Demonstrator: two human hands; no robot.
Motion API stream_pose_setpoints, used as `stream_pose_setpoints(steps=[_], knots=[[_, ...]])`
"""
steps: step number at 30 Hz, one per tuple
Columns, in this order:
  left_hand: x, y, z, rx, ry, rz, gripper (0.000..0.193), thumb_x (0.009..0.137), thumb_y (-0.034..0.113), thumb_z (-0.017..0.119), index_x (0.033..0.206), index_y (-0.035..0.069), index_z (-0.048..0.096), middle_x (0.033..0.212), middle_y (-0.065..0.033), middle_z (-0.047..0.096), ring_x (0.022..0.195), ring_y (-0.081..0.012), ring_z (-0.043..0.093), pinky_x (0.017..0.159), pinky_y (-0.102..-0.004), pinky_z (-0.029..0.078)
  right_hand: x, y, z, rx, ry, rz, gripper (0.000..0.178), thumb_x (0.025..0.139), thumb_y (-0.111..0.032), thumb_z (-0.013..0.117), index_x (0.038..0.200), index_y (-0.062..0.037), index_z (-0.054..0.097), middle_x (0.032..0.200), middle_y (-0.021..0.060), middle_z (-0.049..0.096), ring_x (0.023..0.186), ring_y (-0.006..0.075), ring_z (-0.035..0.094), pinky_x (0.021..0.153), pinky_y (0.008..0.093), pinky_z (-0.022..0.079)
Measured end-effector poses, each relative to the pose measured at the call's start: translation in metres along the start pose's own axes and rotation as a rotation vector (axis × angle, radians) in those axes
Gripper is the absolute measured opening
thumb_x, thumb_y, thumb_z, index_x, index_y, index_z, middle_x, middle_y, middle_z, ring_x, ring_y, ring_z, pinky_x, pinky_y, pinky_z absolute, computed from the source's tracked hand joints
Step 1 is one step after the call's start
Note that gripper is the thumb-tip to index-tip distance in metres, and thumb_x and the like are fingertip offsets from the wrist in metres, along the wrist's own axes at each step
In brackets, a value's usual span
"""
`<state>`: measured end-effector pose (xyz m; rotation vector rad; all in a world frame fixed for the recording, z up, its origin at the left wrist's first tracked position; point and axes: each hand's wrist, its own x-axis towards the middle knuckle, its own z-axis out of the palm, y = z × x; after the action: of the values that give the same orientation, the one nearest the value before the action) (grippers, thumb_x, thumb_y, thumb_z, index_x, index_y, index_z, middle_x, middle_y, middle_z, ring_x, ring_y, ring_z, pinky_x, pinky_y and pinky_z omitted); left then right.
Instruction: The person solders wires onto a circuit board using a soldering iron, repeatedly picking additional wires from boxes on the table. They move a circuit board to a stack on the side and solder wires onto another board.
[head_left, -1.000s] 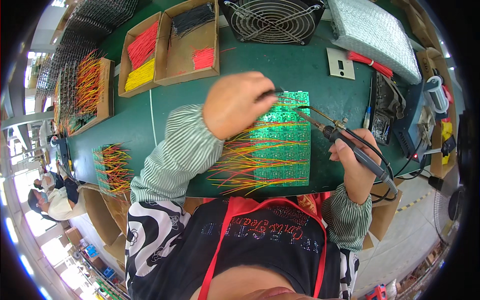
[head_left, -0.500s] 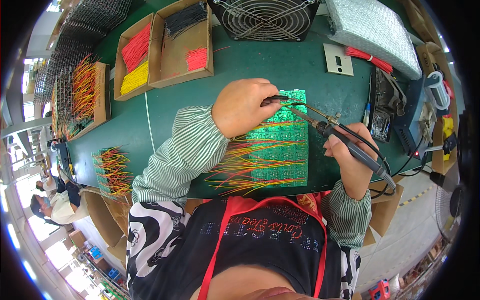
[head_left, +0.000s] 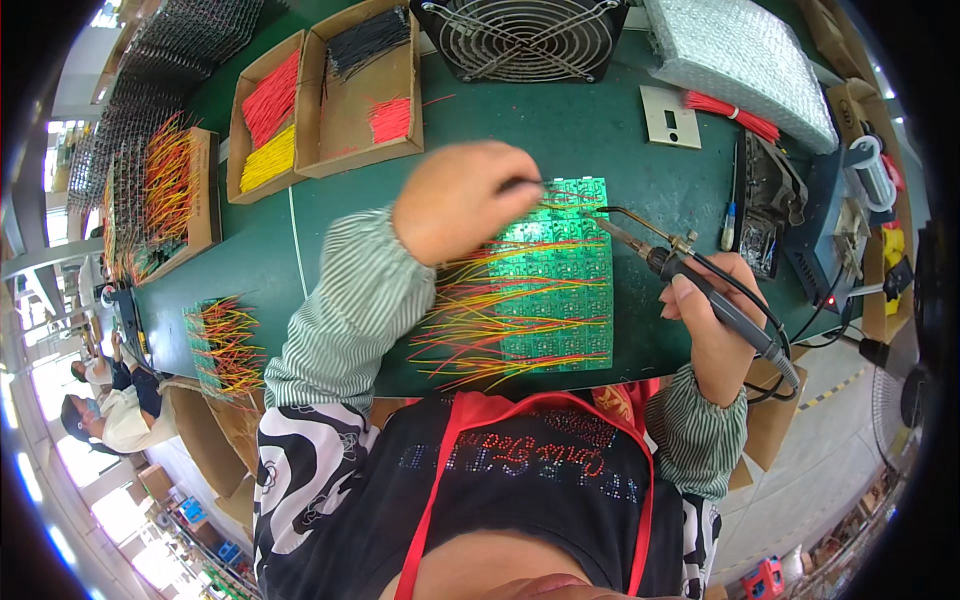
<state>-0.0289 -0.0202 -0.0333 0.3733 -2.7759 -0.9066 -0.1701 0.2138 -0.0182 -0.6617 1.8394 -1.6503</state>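
My right hand (head_left: 715,300) grips a soldering iron (head_left: 720,305) with a thin brass solder-feed tube along it. The iron's tip points at the upper right part of a green circuit-board panel (head_left: 555,275); I cannot tell whether it touches. Rows of red and yellow wires (head_left: 465,325) are attached to the panel and trail off its left side. My left hand (head_left: 465,195), blurred by motion, is over the panel's upper left corner. Its fingers are closed on dark tweezers (head_left: 518,184), mostly hidden by the hand.
Cardboard trays of red, yellow and black wires (head_left: 370,42) stand at the back left. A fan (head_left: 525,38) is at the back. Bubble wrap (head_left: 740,65) and a metal plate (head_left: 670,117) lie back right, a blue soldering station (head_left: 815,235) at right. Another wired panel (head_left: 222,345) lies left.
My left hand has moved left, away from the iron's tip, with the tweezers. My right hand and the iron have shifted slightly right and down.
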Motion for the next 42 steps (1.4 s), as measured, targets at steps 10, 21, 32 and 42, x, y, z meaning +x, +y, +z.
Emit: stream_pose_setpoints(steps=[10,21,32,42], knots=[[0.01,0.026,0.008,0.111,0.033,0.017,0.018,0.08,0.02,0.061,0.085,0.003,0.061,0.076,-0.0125,0.062,0.069,-0.0309,0.06,0.061,-0.0378,0.047,-0.003,-0.003,-0.007,-0.026,0.077,0.024,0.015,0.076,0.001,0.063,0.088,0.0055,0.057,0.069,0.0094,0.063,0.057,0.011,0.059,0.055,0.0218,0.049],[0.022,0.017,0.029,-0.047,-0.063,-0.013,0.022,0.078,0.02,0.062,0.083,-0.001,0.06,0.078,-0.0137,0.058,0.071,-0.031,0.057,0.064,-0.0385,0.045,0.001,0.0,-0.007,0.015,0.051,0.05,0.014,0.077,0.0,0.063,0.087,0.0057,0.057,0.069,0.0096,0.063,0.059,0.0106,0.059,0.056,0.0214,0.048],[0.022,0.013,0.032,-0.071,-0.061,-0.021,0.021,0.077,0.02,0.063,0.081,-0.001,0.06,0.077,-0.0139,0.058,0.07,-0.0309,0.057,0.063,-0.0385,0.045,0.006,0.003,-0.005,-0.042,0.028,0.031,0.015,0.077,-0.001,0.065,0.088,0.0051,0.057,0.069,0.0082,0.063,0.06,0.0104,0.059,0.056,0.0209,0.048],[0.018,0.012,0.03,-0.05,-0.026,0.02,0.021,0.077,0.02,0.063,0.082,0.0,0.062,0.076,-0.0136,0.058,0.07,-0.0308,0.058,0.063,-0.0381,0.046,-0.004,-0.003,-0.01,-0.006,0.053,0.017,0.015,0.076,0.0,0.064,0.088,0.0055,0.057,0.069,0.0099,0.063,0.057,0.0112,0.059,0.055,0.0218,0.049]])
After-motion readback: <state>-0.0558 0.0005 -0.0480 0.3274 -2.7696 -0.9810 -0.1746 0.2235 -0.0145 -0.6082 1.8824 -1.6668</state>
